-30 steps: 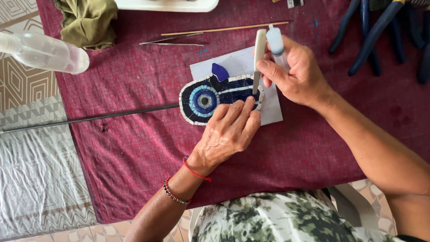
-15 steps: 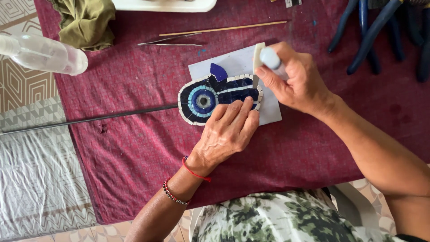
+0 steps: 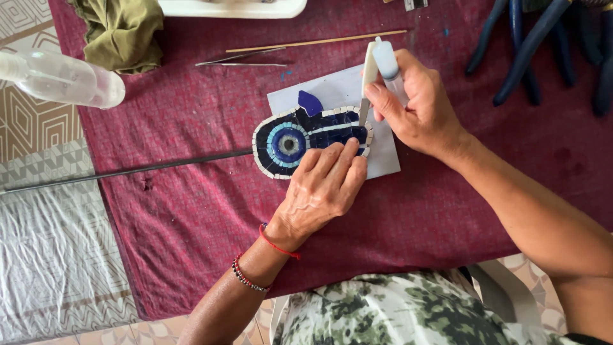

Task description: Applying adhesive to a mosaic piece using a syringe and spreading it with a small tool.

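Bright, even daylight — soft shadows, sharp focus, slight glare on the clear bottle.

We see open maroon cloth in the lower left of the frame. Toward the top, tweezers and a wooden stick bar the way; pliers crowd the upper right, and a spray bottle the upper left.

Your left hand covers the lower right part of the mosaic piece, so you can't see the tiles there. Above the mosaic, the white tray gets chopped by the top edge, same with the blue-handled pliers off to the right.
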